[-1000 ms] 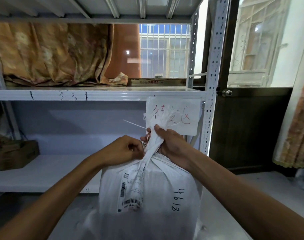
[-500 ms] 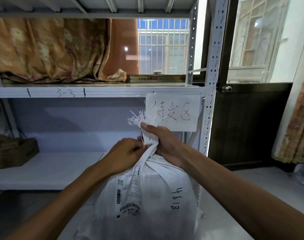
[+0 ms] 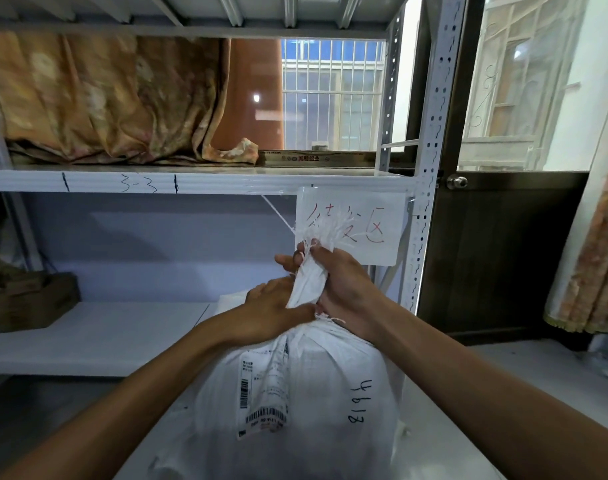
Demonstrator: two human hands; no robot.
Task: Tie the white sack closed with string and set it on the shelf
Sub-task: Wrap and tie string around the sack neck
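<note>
A white woven sack [image 3: 330, 393] stands upright in front of me, with a shipping label and the handwritten number 4613 on its side. Its mouth is gathered into a twisted neck with frayed ends sticking up. My right hand [image 3: 340, 289] is closed around that neck from the right. My left hand [image 3: 274, 306] presses against the base of the neck from the left, fingers curled on it. A thin white string [image 3: 278, 213] runs up and left from the frayed top toward the shelf edge. The white metal shelf [image 3: 88, 337] lies behind the sack.
A brown cardboard box [image 3: 32, 299] sits at the left of the lower shelf board. The upper board, marked 3-3, carries bunched orange cloth [image 3: 105, 98]. A paper sign [image 3: 351, 230] with red writing hangs on the rack's perforated upright [image 3: 430, 168]. A dark door [image 3: 503, 254] stands at right.
My right hand has slid higher up the sack's neck, and my left hand has shifted to the neck's base. The string now stretches up to the left.
</note>
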